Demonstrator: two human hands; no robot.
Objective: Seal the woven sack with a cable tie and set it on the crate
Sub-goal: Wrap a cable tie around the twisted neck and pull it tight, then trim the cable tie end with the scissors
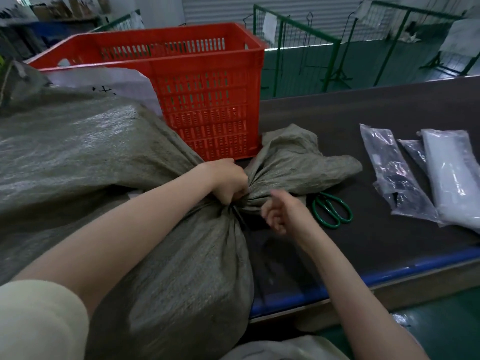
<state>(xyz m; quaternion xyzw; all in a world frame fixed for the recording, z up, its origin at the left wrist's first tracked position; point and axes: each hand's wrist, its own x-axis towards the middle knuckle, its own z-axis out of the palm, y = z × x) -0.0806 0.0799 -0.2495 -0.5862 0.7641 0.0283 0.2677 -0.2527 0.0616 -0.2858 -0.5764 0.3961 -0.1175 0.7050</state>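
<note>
A big grey-green woven sack (78, 157) lies on its side across the dark table (363, 113), its neck gathered near the middle. My left hand (228, 181) is clenched on that bunched neck. The loose mouth of the sack (293, 159) fans out to the right of the grip. A thin dark strip, probably the cable tie (237, 214), runs down from the neck just below my left hand. My right hand (280, 210) hovers beside the neck with fingers loosely curled and nothing in it. The red slatted crate (207, 100) stands behind the neck, open at the top.
Green-handled scissors (332, 210) lie on the table right of my right hand. Clear plastic packets (394, 175) and a white packet (452, 178) rest at the right. A white bag (111, 84) leans against the crate. The blue table edge (389, 274) runs at the front. Green wire racks (298, 48) stand beyond.
</note>
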